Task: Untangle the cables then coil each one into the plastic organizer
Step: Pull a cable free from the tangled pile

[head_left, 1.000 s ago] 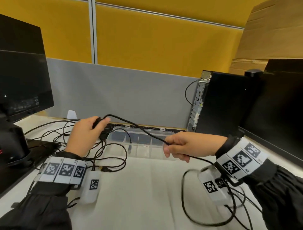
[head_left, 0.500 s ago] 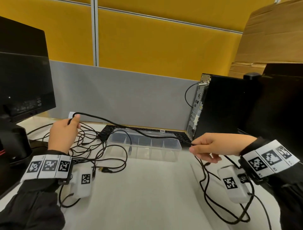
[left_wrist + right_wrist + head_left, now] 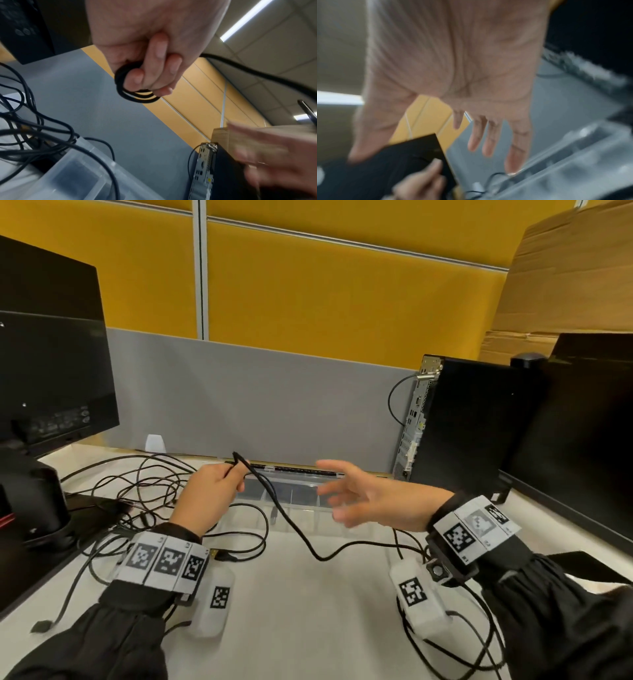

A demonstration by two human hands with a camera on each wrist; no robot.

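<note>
Early in the job, by the look of it: nearest, on the bench [image 3: 308,611] in front of the plastic organizer [image 3: 291,498], the slack of one black cable [image 3: 318,556] trailing down from the left hand [image 3: 209,498] and off under the right wrist; no finished coil seen in any compartment of the organizer in the head view, though a loose lead droops over its front wall. Just in front of the organizer, left hand curled round a few small turns of that cable, so coiling only begun and most of the length left to wind. To the right of that, right hand [image 3: 363,498] spread, fingers apart, gripping nothing, held above the organizer's right end. Left of the organizer, a tangle of other cables [image 3: 144,484] unsorted, hence the greater share of the work remaining. From the left wrist, the loops [image 3: 135,93] plainly wound about the fingertips [image 3: 137,79], hidden in the head view behind the knuckles. From the right wrist, blurred, the bare palm [image 3: 462,60] confirmed empty; cable slack and tangle shown only by the head view
</note>
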